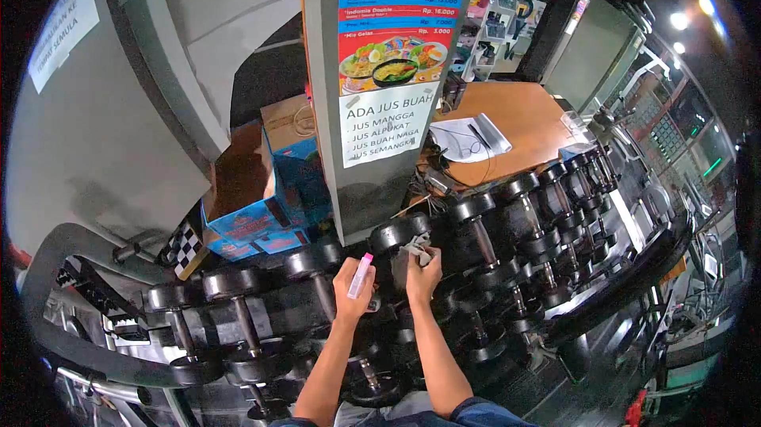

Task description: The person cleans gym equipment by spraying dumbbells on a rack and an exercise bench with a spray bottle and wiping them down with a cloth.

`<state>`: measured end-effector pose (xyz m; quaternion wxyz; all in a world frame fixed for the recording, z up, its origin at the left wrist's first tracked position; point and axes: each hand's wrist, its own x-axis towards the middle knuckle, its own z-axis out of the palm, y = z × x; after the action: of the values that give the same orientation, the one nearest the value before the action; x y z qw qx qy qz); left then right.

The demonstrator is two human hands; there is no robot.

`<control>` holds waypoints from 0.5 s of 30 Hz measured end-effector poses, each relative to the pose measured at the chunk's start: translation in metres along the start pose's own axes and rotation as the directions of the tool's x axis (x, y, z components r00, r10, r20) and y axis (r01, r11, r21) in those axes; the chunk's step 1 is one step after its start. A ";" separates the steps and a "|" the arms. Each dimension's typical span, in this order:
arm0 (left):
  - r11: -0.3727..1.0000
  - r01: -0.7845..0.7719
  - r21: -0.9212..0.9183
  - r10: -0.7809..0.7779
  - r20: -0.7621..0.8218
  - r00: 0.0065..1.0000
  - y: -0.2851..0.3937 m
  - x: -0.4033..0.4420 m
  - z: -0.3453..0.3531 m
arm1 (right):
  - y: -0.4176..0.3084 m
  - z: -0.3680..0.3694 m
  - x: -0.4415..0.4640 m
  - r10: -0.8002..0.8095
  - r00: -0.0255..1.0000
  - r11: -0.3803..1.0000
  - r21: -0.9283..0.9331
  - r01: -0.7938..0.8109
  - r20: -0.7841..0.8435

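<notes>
My left hand is wrapped round a small white bottle with a pink top, held upright in front of the rack. Just to its right, my right hand grips a crumpled grey cloth. The cloth is against or very near the black end of a dumbbell; whether it touches cannot be told. More dumbbells stand on both sides, among them one at the right and one at the left. My hands and the cloth hide part of the dumbbells behind them.
A pillar with a menu poster rises directly behind the rack. Blue cardboard boxes stand to its left. A wooden table with papers and cables is at the right. Gym equipment fills the far right.
</notes>
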<state>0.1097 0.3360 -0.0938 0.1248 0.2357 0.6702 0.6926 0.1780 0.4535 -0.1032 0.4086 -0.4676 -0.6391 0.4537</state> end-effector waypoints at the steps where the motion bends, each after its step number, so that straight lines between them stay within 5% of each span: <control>1: 0.998 -0.055 0.031 0.055 -0.009 0.998 0.000 0.001 0.000 | -0.006 0.005 -0.010 -0.049 0.998 0.996 -0.075 0.046 -0.027; 3: 0.993 -0.101 0.063 0.103 -0.026 0.994 0.000 0.002 0.000 | 0.010 0.015 -0.017 -0.192 0.981 0.967 -0.178 0.184 -0.027; 7: 0.998 -0.068 0.006 0.068 -0.020 0.997 -0.012 0.002 0.001 | 0.023 0.014 -0.019 -0.167 0.974 0.969 -0.157 0.191 0.153; 9: 0.999 -0.042 -0.007 0.042 -0.015 0.999 -0.005 0.001 0.003 | 0.060 0.023 -0.011 -0.444 0.839 0.859 -0.118 0.498 0.313; 13: 1.000 -0.012 0.008 0.012 -0.004 1.000 -0.003 0.001 0.000 | 0.012 0.013 -0.014 -0.300 0.886 0.811 -0.394 0.432 0.354; 15: 1.000 -0.023 0.000 0.023 -0.012 1.000 -0.012 0.002 0.000 | 0.022 0.018 -0.008 -0.286 0.874 0.680 -0.559 0.474 0.393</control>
<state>0.1062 0.3380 -0.1054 0.1127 0.2391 0.6682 0.6955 0.1680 0.4452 -0.1294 0.2179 -0.3664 -0.8880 0.1724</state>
